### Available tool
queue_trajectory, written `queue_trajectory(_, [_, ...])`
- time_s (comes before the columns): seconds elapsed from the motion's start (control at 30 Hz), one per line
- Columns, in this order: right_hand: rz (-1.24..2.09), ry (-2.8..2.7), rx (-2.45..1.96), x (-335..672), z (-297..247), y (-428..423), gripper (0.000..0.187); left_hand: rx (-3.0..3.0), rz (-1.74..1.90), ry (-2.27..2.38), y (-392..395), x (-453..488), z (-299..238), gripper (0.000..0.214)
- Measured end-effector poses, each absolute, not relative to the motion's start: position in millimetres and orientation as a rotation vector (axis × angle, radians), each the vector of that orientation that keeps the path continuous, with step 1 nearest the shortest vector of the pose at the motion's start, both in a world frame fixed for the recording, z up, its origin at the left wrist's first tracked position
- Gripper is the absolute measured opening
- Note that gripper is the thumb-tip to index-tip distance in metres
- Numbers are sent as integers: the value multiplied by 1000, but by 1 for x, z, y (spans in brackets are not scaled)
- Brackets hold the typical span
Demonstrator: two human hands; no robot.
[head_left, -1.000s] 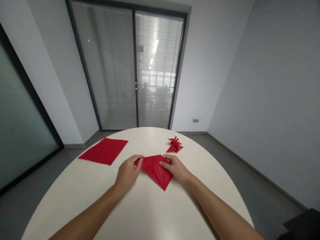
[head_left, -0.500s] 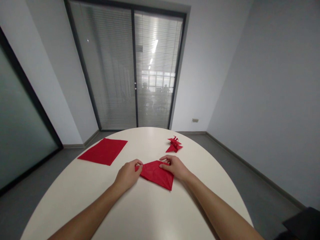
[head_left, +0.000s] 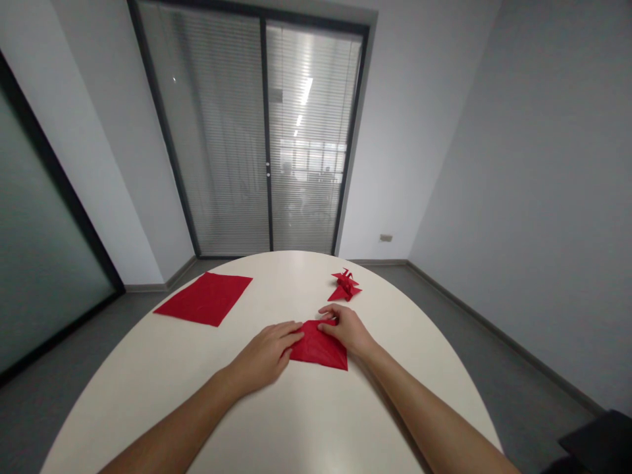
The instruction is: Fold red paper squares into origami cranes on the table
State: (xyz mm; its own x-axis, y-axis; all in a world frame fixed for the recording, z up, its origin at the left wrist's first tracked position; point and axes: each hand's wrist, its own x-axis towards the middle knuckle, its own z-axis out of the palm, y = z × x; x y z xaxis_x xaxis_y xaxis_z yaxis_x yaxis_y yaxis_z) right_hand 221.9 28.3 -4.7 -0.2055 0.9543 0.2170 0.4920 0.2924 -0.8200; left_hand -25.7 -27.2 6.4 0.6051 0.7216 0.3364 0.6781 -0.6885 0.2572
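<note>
A folded sheet of red origami paper (head_left: pixel 320 347) lies on the white table in front of me. My left hand (head_left: pixel 269 352) rests over its left end, fingers stretched out flat and pressing on it, so that end is hidden. At the upper right edge, my right hand (head_left: pixel 348 329) has its thumb on top of the paper and its fingers curled at the far side, gripping it. Beyond the right hand stand folded red paper cranes (head_left: pixel 344 286), close together; their exact number is hard to make out.
Flat red paper (head_left: pixel 205 299) lies at the left of the round white table (head_left: pixel 291 428). Behind the table is a glass partition with blinds (head_left: pixel 227 145). A dark object (head_left: pixel 600 441) shows at the lower right corner.
My left hand has gone from pinching the left corner to lying flat across that end. The paper has turned slightly, its lower edge now more level. The right hand has barely moved.
</note>
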Motion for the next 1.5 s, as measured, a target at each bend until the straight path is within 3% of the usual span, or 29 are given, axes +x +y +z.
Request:
queue_trajectory(0.27, [852,-1718,-1205,211,6,18,46,2789,579,1193,-34,-22,14,40])
queue_trajectory(0.53, [681,-2165,-1021,204,19,-3,36,2761,627,1359,-36,-22,15,37])
queue_trajectory(0.73, [449,-2447,-875,203,26,-9,47,2667,731,1467,-36,-21,19,27])
queue_trajectory(0.93, [372,-2527,-815,201,23,-11,51,2608,683,1457,-31,-23,8,55])
queue_trajectory(1.07, [427,-2551,-821,200,24,-15,50,2604,521,1384,-28,-26,-2,58])
queue_trajectory(1.27, [563,-2626,-982,195,19,-23,81,2600,360,1401,-28,-25,-3,64])
queue_trajectory(1.5, [609,-2668,-1112,189,16,-27,92,2601,277,1480,-28,-24,-2,69])
